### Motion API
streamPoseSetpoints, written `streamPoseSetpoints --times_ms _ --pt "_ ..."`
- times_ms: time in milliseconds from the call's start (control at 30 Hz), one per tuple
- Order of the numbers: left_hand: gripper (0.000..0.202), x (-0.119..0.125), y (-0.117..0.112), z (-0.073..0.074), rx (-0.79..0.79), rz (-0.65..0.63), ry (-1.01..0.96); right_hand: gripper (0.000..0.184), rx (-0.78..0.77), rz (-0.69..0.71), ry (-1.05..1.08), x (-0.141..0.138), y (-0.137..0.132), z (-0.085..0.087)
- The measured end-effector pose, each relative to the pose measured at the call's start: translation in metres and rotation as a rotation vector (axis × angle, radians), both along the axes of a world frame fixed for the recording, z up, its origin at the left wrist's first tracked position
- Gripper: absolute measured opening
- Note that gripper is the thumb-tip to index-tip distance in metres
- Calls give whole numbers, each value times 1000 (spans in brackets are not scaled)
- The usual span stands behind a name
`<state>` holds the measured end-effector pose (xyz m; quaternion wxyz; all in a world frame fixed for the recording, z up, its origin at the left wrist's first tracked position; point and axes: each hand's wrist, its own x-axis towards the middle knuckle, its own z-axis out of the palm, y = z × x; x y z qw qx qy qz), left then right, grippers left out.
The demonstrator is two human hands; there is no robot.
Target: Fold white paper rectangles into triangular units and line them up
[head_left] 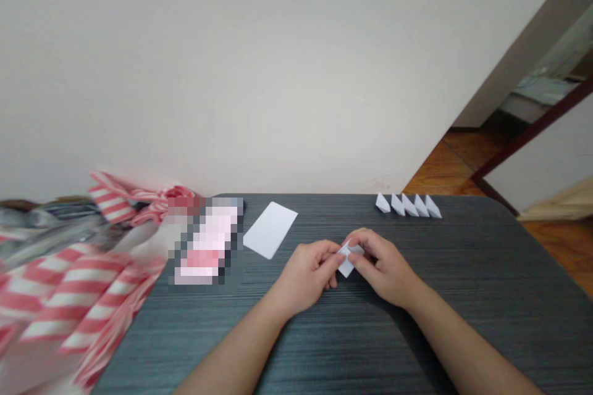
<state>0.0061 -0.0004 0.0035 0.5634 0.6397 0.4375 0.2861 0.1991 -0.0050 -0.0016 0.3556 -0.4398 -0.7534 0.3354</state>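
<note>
Between my two hands is a small piece of folded white paper, its lower corner pointing toward me. My left hand pinches its left side, thumb on top and fingers curled underneath. From the right, my right hand grips the other side with thumb and fingers. The fingers cover much of the paper, so its full shape is hidden. Farther back on the right stand several small folded white paper pieces in a row. To the left of my hands lies a white paper sheet or stack, flat on the table.
The dark wood-grain table reaches a pale wall at its far edge. A pixelated, blurred-out object lies on the table's left. Red-and-white striped cloth is heaped beyond the left edge. Wooden floor shows at right.
</note>
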Motion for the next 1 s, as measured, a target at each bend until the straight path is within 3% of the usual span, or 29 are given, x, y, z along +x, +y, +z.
streamPoseSetpoints --times_ms 133,567,1000 --pt "28 0 1 -2 -3 1 -10 21 -86 -27 -7 1 -1 -5" --pt "22 -1 1 -1 -49 -42 -86 12 7 0 24 0 1 -3" --pt "23 0 1 4 22 9 41 9 10 -39 11 1 2 -1"
